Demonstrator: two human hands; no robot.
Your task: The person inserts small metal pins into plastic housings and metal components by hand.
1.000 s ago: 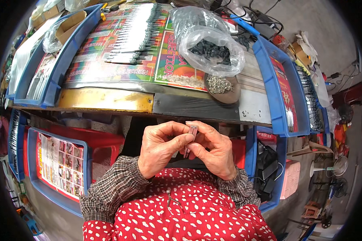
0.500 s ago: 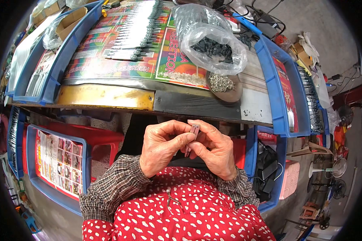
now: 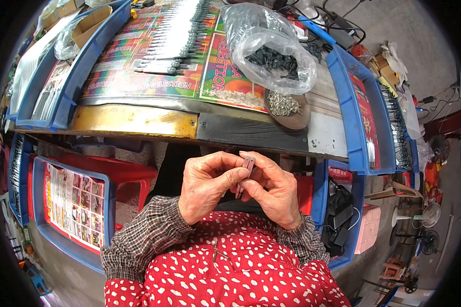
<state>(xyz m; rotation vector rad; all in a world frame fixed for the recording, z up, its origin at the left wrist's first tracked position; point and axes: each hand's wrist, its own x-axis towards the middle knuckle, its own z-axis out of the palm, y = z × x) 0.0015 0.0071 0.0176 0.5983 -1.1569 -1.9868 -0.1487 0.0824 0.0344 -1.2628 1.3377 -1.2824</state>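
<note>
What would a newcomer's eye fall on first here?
Probably the red, white-spotted clothing at the bottom middle, with the left hand and right hand above it, both holding a small narrow piece. On the table, toward the right, an open clear bag holds dark bits; farther left, a row of slim pieces lies on a colourful sheet.

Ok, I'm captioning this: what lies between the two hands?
In the head view, a narrow pinkish-grey piece, held by the left hand and the right hand.
</note>
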